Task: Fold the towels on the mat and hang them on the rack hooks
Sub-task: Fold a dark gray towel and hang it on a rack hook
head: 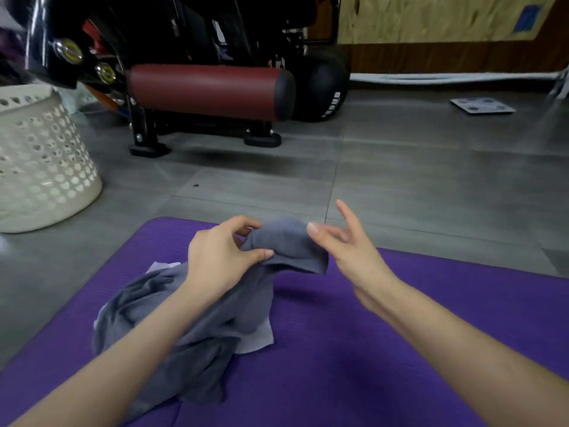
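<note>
Purple mat [385, 349], grey towel [191, 322] bunched at ctr.
Towel edge is pinched & raised by L hand [221, 260]; R hand [351, 254] is held at its 3 o'clock, fingers spread wide, nothing gripped. Basket [40, 155] at 10 o'clock.

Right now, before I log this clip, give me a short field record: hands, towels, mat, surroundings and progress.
left hand: pinches the raised end of the grey towel
right hand: fingers spread, beside that raised end; contact unclear
second towel: pale towel lying under the grey one
mat: purple mat on a grey floor
surroundings: white perforated basket at left; red padded roller behind
progress: grey towel crumpled, not yet folded; no rack in view
</note>
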